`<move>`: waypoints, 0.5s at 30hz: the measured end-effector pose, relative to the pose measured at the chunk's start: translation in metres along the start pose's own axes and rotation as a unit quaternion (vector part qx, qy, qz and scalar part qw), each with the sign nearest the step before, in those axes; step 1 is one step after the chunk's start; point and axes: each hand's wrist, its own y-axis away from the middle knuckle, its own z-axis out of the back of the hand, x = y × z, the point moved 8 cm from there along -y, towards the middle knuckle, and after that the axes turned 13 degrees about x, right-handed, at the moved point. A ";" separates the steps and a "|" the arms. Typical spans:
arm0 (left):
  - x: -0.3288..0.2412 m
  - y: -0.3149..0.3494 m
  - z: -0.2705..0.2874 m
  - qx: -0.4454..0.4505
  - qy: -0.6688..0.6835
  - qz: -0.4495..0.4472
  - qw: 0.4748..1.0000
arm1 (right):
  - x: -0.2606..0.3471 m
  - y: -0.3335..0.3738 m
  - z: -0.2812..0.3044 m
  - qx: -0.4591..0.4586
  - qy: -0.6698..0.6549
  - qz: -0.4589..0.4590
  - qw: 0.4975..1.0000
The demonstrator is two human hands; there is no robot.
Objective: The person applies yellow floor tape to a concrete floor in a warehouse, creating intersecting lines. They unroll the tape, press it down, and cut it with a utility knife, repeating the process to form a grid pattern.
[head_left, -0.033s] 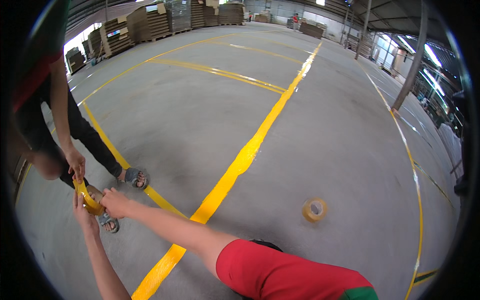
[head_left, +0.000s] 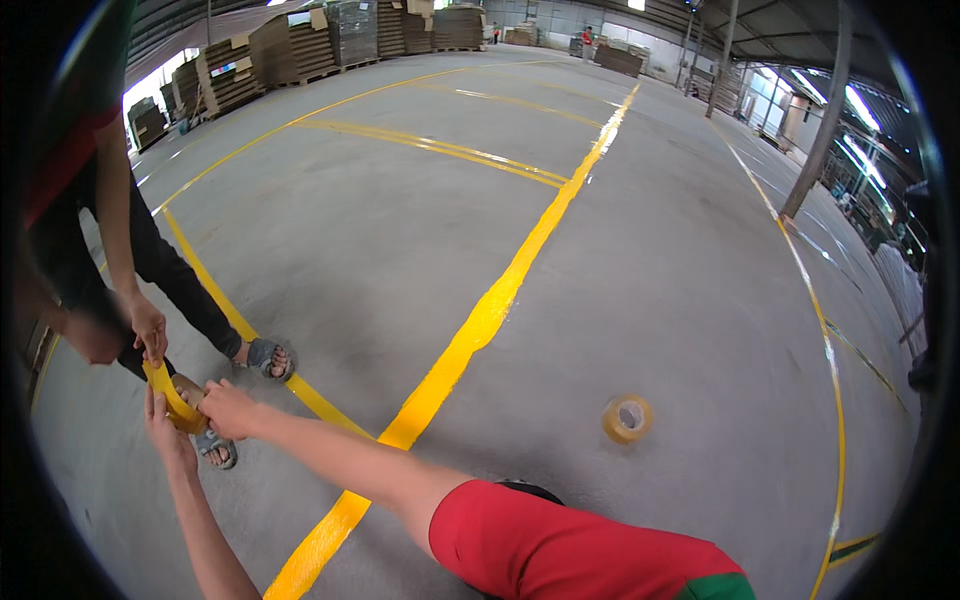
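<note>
At the lower left, both my hands are on a roll of yellow tape point(head_left: 183, 416) with a brown inner side. My left hand point(head_left: 170, 437) grips it from below and the left. From the right, my right hand point(head_left: 229, 410) has its fingers closed at the roll's edge; its fingertips are partly hidden. A co-worker's hand point(head_left: 148, 330) pinches the upper end of the yellow strip just above my left hand. Apart from us, a clear amber tape roll point(head_left: 628, 437) lies on the floor to the right.
The co-worker's sandalled foot point(head_left: 268, 358) stands by a thin yellow floor line point(head_left: 325, 405). A broad yellow stripe point(head_left: 470, 345) runs away across the grey floor under my right arm. Stacked boards point(head_left: 310, 50) line the far left; a post point(head_left: 815, 150) stands at right.
</note>
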 end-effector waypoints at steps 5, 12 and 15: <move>-0.001 -0.001 -0.007 0.004 -0.031 -0.013 0.999 | -0.013 0.006 0.007 -0.122 -0.122 -0.037 0.984; -0.009 0.010 -0.022 0.025 -0.184 -0.012 0.983 | -0.002 -0.010 0.036 -0.055 -0.388 -0.006 0.920; -0.022 0.018 -0.047 0.078 -0.274 -0.010 0.958 | 0.021 0.015 0.063 -0.063 -0.231 0.028 0.971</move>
